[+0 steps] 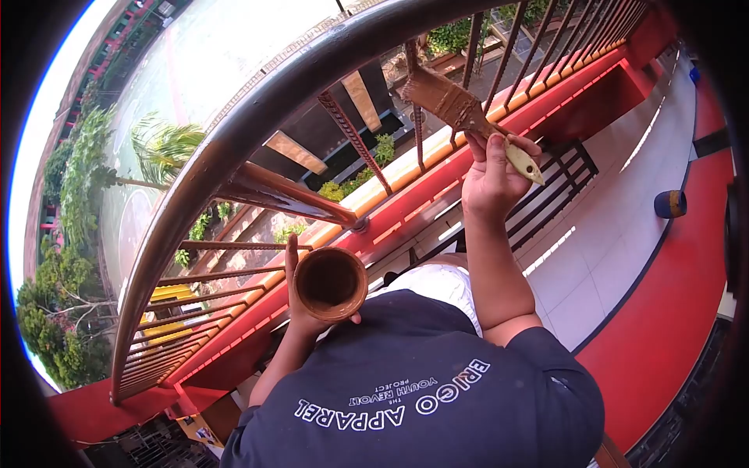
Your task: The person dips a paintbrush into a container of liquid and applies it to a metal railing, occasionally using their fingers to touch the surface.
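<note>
My left hand (298,300) is wrapped round a brown-smeared cup (360,282), its mouth turned up toward me and dark brown paint (328,285) inside. In my right hand (498,175) is a paintbrush (524,162), gripped by its pale handle with a hole near the end. Brown paint coats the bristles, which overlap a twisted upright bar (417,132) of the railing in this view. A thick, glossy brown handrail (234,117) curves past both hands, and a brown post (289,195) joins it to the ledge.
Below the bars runs an orange and red ledge (413,203). Beyond it lie a courtyard (203,54), plants and palm trees. A tiled walkway (577,265) stretches to the right, with a dark blue and brown pot-like object (669,204) by the red floor strip (647,343).
</note>
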A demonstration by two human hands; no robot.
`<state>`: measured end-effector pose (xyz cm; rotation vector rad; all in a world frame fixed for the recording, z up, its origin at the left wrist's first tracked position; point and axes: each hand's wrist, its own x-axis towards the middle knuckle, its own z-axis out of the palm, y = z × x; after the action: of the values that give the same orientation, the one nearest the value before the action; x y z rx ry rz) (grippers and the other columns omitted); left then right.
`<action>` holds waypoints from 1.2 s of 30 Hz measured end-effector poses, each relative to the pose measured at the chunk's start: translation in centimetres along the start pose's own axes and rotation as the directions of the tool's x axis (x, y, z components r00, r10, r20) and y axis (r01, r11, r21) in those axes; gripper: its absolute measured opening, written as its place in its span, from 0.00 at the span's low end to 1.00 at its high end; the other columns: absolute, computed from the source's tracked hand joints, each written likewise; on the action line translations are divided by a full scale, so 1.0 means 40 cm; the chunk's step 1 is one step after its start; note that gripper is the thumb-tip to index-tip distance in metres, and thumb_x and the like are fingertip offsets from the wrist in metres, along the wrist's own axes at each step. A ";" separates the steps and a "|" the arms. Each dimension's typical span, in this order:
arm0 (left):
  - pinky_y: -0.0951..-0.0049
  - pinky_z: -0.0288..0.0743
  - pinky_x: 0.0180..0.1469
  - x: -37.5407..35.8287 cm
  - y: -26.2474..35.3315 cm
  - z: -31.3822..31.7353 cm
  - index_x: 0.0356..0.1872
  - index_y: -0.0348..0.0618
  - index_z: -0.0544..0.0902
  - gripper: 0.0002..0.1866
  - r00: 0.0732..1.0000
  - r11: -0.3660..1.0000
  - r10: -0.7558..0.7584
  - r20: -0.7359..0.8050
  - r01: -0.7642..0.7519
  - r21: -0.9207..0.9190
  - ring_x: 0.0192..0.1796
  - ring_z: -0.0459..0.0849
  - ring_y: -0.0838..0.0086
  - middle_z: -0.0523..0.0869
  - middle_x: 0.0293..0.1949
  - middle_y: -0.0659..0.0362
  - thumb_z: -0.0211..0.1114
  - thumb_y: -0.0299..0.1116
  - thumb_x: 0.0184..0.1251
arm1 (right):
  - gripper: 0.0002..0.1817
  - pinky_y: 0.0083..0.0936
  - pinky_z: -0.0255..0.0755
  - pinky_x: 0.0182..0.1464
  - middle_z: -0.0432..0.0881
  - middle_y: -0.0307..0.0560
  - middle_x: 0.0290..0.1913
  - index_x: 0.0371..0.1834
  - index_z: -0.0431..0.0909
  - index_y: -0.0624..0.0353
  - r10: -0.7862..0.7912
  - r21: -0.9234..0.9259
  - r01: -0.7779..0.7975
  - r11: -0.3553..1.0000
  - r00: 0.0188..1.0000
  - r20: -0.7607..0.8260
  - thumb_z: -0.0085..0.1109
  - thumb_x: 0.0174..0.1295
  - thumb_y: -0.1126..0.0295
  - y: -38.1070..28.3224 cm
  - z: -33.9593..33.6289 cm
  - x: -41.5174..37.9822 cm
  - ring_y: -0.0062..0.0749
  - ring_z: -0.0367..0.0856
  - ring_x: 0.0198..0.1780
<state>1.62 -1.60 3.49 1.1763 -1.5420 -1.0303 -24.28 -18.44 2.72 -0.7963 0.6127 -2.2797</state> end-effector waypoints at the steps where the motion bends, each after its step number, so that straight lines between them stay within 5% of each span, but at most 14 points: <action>1: 0.61 0.72 0.65 0.005 0.000 -0.002 0.76 0.44 0.27 0.83 1.000 1.000 -0.004 -0.030 0.004 -0.025 0.58 0.82 0.66 0.80 0.57 0.53 0.90 0.44 0.29 | 0.12 0.39 0.87 0.51 0.80 0.56 0.45 0.47 0.64 0.60 -0.024 -0.013 0.024 1.000 1.000 0.003 0.56 0.66 0.80 -0.007 0.003 -0.005 0.46 0.87 0.45; 6: 0.62 0.71 0.65 -0.006 -0.012 -0.002 0.76 0.42 0.27 0.82 0.999 1.000 -0.018 -0.039 0.017 -0.009 0.58 0.82 0.67 0.80 0.57 0.54 0.89 0.48 0.31 | 0.13 0.38 0.87 0.50 0.77 0.54 0.46 0.47 0.65 0.62 -0.203 -0.056 0.207 0.977 0.976 0.076 0.59 0.65 0.80 -0.012 0.055 0.025 0.40 0.84 0.47; 7: 0.62 0.71 0.65 -0.008 -0.014 -0.006 0.76 0.42 0.27 0.82 1.000 1.000 -0.001 -0.027 0.002 0.025 0.58 0.82 0.67 0.80 0.57 0.54 0.88 0.49 0.31 | 0.16 0.27 0.78 0.53 0.76 0.54 0.46 0.47 0.64 0.62 -0.166 -0.105 0.172 0.980 0.984 0.064 0.61 0.63 0.82 -0.014 0.057 0.016 0.33 0.80 0.49; 9: 0.62 0.71 0.65 -0.012 0.007 -0.005 0.76 0.42 0.27 0.82 0.999 1.000 -0.029 -0.036 0.030 0.008 0.58 0.82 0.67 0.80 0.56 0.54 0.88 0.50 0.31 | 0.13 0.37 0.87 0.50 0.77 0.55 0.46 0.46 0.65 0.63 -0.197 -0.140 0.204 0.969 0.979 0.059 0.59 0.64 0.81 0.024 0.002 0.007 0.40 0.84 0.47; 12: 0.63 0.71 0.65 -0.010 0.002 -0.014 0.76 0.42 0.26 0.82 0.999 0.999 -0.013 -0.043 0.015 0.047 0.58 0.82 0.67 0.80 0.56 0.54 0.87 0.51 0.31 | 0.13 0.37 0.86 0.51 0.76 0.54 0.45 0.45 0.65 0.63 -0.189 -0.112 0.194 0.975 0.981 0.052 0.59 0.64 0.81 -0.001 0.005 -0.013 0.40 0.84 0.47; 15: 0.63 0.71 0.65 -0.016 0.011 -0.002 0.76 0.41 0.27 0.82 0.993 0.997 -0.074 -0.092 0.074 -0.012 0.57 0.82 0.67 0.80 0.55 0.54 0.87 0.54 0.31 | 0.15 0.26 0.78 0.54 0.75 0.52 0.46 0.47 0.65 0.62 -0.317 -0.179 0.357 0.917 0.923 0.219 0.62 0.63 0.82 -0.030 0.052 -0.001 0.35 0.81 0.50; 20: 0.63 0.70 0.66 -0.021 0.012 -0.002 0.76 0.40 0.28 0.82 0.997 0.999 -0.044 -0.069 0.044 -0.001 0.58 0.82 0.68 0.80 0.55 0.55 0.87 0.53 0.31 | 0.15 0.25 0.83 0.48 0.79 0.55 0.44 0.47 0.65 0.63 -0.135 -0.079 0.137 0.988 0.991 0.023 0.62 0.63 0.82 -0.008 0.012 0.028 0.32 0.83 0.45; 21: 0.63 0.70 0.66 -0.024 0.006 -0.007 0.76 0.40 0.28 0.82 0.998 0.999 -0.027 -0.058 0.029 0.031 0.58 0.82 0.68 0.81 0.55 0.55 0.87 0.53 0.31 | 0.12 0.40 0.87 0.50 0.80 0.56 0.44 0.46 0.65 0.62 -0.153 -0.121 0.156 0.980 0.988 0.035 0.57 0.65 0.82 -0.014 0.005 0.039 0.45 0.86 0.45; 26: 0.63 0.70 0.66 -0.027 -0.003 -0.003 0.76 0.40 0.28 0.82 0.997 1.000 -0.018 -0.072 0.019 0.012 0.57 0.82 0.68 0.81 0.54 0.55 0.88 0.51 0.30 | 0.14 0.35 0.87 0.46 0.79 0.52 0.44 0.46 0.65 0.59 0.167 0.197 -0.146 0.969 0.982 -0.093 0.60 0.64 0.81 -0.055 0.027 0.061 0.38 0.85 0.40; 33: 0.64 0.73 0.64 -0.038 0.003 0.015 0.76 0.42 0.28 0.82 0.995 0.994 -0.045 -0.088 0.036 -0.104 0.58 0.82 0.67 0.80 0.56 0.55 0.90 0.45 0.30 | 0.12 0.34 0.87 0.46 0.78 0.51 0.44 0.46 0.65 0.59 0.286 -0.052 -0.302 0.952 0.935 -0.209 0.57 0.66 0.81 0.053 -0.091 -0.028 0.37 0.85 0.41; 36: 0.63 0.73 0.64 -0.042 0.003 0.014 0.77 0.44 0.29 0.82 0.993 0.996 -0.069 -0.097 0.062 -0.067 0.58 0.82 0.67 0.80 0.56 0.54 0.89 0.46 0.30 | 0.11 0.37 0.86 0.49 0.81 0.52 0.42 0.47 0.65 0.59 0.252 0.018 -0.252 0.968 0.955 -0.156 0.56 0.66 0.80 0.027 -0.088 -0.009 0.42 0.87 0.41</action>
<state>1.26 0.11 3.18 1.2223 -1.3915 -1.0412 -25.98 -18.17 -0.57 -0.5094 0.7438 -2.1180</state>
